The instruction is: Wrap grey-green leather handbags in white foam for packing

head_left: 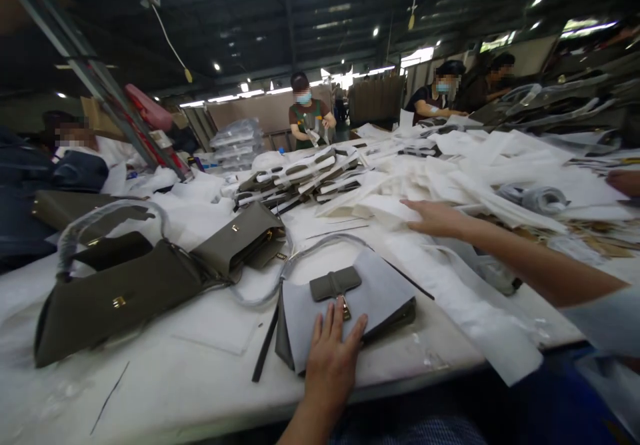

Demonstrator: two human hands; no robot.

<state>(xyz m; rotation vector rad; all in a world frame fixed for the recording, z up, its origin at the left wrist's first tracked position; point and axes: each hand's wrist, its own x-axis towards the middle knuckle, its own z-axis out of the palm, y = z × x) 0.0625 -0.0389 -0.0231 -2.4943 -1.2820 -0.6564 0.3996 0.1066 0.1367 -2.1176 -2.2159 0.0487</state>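
My left hand [331, 355] lies flat, fingers stretched out, on a grey-olive handbag [350, 305] whose front is covered with a pale sheet; its fingertips sit just below the bag's strap tab and gold clasp [345, 307]. A clear-wrapped handle [295, 258] arcs from the bag. My right hand [435, 217] reaches far out to the right, fingers extended, resting on a heap of white fabric covers [450, 178]. Nothing is gripped in either hand.
Two more olive handbags [125, 292] [245, 238] lie to the left on the white table [190, 378]. A stack of wrapped bags [305, 175] sits mid-table. A roll of film [543, 198] lies right. Other people work at the far side and at the left.
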